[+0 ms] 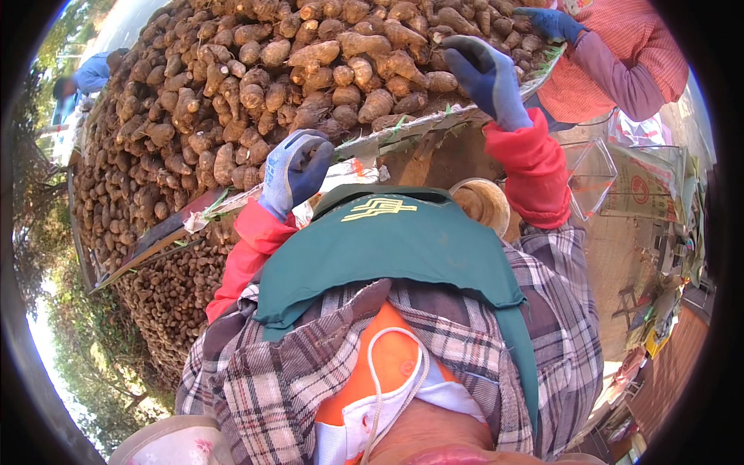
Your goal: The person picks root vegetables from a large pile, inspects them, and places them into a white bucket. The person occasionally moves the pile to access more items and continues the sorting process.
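A large heap of brown taro corms (pixel 256 87) lies before me, piled up to a sheet-covered edge (pixel 401 131). My left hand (pixel 296 171), in a blue-and-grey work glove, is at that edge with its fingers curled. Something dark shows inside the curl, but whether it is a small corm or the glove's soiled palm is unclear. Farther right, my right hand (pixel 491 81) is raised beside the near corms in a matching glove. Its fingers are bent and apart from the thumb, and nothing shows between them.
A pale bucket (pixel 482 203) stands below my right forearm. At the right, a person in a checked red garment (pixel 616 58) rests a blue-gloved hand (pixel 549 23) on the heap. Another person (pixel 90 75) is at far left. Smaller corms (pixel 180 290) lie lower left; printed sacks (pixel 639 186) lie right.
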Demonstrator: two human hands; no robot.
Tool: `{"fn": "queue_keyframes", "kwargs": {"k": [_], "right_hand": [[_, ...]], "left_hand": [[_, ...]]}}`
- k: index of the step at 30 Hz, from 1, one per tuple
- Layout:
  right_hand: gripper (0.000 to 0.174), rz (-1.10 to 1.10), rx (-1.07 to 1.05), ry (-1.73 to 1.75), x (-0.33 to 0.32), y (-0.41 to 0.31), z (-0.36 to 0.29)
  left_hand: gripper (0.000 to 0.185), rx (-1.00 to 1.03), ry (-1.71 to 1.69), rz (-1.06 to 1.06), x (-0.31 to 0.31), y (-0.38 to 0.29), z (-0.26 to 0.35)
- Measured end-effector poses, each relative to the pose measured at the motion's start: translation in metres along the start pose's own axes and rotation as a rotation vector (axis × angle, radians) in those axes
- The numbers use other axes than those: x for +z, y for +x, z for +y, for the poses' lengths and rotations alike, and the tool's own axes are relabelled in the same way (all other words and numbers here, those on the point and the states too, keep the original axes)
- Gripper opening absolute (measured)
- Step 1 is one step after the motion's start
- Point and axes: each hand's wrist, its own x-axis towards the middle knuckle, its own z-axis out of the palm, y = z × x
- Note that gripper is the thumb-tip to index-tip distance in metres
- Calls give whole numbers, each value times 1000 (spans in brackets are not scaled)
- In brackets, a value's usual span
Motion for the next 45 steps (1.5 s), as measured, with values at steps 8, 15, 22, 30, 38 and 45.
{"fn": "queue_keyframes", "kwargs": {"k": [8, 15, 22, 30, 38, 45], "right_hand": [[43, -644, -124, -887, 122, 55, 22], [45, 70, -356, -1163, 71, 37, 2], [68, -831, 99, -1046, 112, 6, -20], [64, -710, 145, -910, 89, 17, 2], [37, -268, 496, 486, 32, -11, 29], [50, -170, 556, 1168, 19, -22, 20]], "left_hand": [[10, -145, 4, 280, -50, -37, -40], [13, -150, 9, 259, -53, -36, -53], [30, -10, 129, 62, -36, 10, -47], [54, 11, 407, -359, -22, 51, -60], [35, 146, 783, 428, -38, 31, -51], [58, 61, 865, -547, 29, 97, -26]]}}
